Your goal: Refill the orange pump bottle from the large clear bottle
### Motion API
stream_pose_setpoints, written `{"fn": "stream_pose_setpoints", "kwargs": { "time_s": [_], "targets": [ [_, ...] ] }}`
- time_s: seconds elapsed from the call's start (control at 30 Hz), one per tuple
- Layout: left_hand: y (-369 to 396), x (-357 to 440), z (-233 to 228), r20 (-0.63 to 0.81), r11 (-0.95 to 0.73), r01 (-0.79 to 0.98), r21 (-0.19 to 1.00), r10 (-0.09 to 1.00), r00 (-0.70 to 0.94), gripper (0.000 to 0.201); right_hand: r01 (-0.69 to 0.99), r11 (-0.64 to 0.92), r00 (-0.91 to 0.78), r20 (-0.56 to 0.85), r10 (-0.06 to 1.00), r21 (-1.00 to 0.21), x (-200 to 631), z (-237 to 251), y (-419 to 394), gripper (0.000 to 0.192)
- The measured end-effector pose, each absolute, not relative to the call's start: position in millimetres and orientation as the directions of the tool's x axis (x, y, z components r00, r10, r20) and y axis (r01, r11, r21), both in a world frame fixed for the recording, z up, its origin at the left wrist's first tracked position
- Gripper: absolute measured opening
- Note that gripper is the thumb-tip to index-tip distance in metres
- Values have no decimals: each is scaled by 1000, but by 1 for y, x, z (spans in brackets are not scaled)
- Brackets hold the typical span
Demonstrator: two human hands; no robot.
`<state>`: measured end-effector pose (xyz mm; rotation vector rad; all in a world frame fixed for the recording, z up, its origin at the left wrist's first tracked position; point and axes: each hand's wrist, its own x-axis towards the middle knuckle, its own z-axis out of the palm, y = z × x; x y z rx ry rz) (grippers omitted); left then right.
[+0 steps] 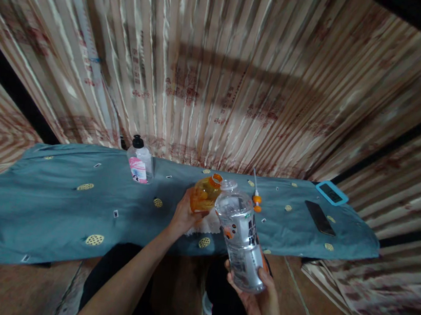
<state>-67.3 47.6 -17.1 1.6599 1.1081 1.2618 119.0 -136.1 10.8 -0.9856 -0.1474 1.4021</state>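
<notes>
My left hand (187, 211) is wrapped round an orange see-through bottle (205, 194), whose uncapped neck leans to the right. In my right hand (254, 297) is a clear plastic bottle (240, 239) with a silver label, gripped near its base. That clear bottle is tilted, its open mouth up beside the orange bottle's neck; I cannot tell whether the two touch. Below them a white tissue (207, 224) lies on the cloth, partly hidden. Just behind the clear bottle lies an orange pump top (256, 201) with a thin tube pointing away from me.
A teal patterned cloth (53, 199) covers the long table. A clear squeeze bottle (140, 162) with a black cap stands at the back left. On the right are a dark phone (320, 218) and a blue-framed digital clock (332, 192). A printed curtain (213, 75) hangs behind.
</notes>
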Motion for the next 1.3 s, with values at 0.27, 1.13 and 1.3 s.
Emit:
{"fn": "stream_pose_setpoints", "kwargs": {
  "time_s": [0.27,1.13,1.3],
  "targets": [
    [49,-65,-22,309,-330,175,928,941,134,65,-718,-140,272,-459,846,-682,124,20,-139,73],
    [54,-66,-25,239,-252,73,965,960,149,63,-658,-87,394,-441,807,-748,128,26,-161,77],
    [54,-68,-23,228,-242,90,966,963,143,65,-609,-97,393,-406,825,-787,129,24,-166,75]
  ]
}}
